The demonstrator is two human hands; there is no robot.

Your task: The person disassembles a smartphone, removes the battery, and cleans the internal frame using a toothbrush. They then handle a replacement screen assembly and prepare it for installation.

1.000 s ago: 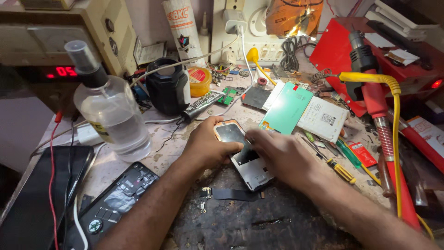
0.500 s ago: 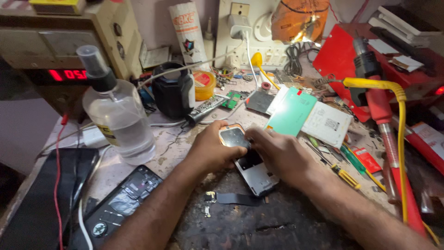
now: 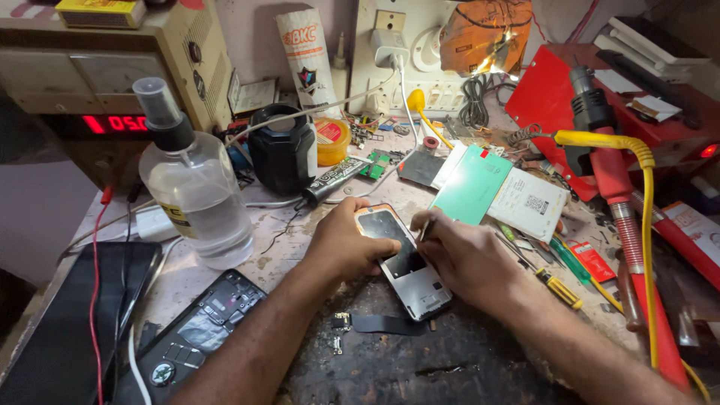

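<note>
Not much has moved in the last second, honestly. The opened phone (image 3: 403, 259) sits in the same spot, middle of the frame on the dark scorched patch of the worktop (image 3: 450, 367). The left hand (image 3: 346, 244) is still curled around its upper left edge, pinning it down. The right hand (image 3: 466, 255) is half closed with its fingertips pinched on a thin tool, too small to name, touching the frame near the top right edge. It looks to have crept slightly up the phone. So this reads as slow, steady prying, nothing lifted free yet. A loose black flex strip (image 3: 386, 324) lies just below the phone, and the spray bottle (image 3: 196, 187) stands at the left.
</note>
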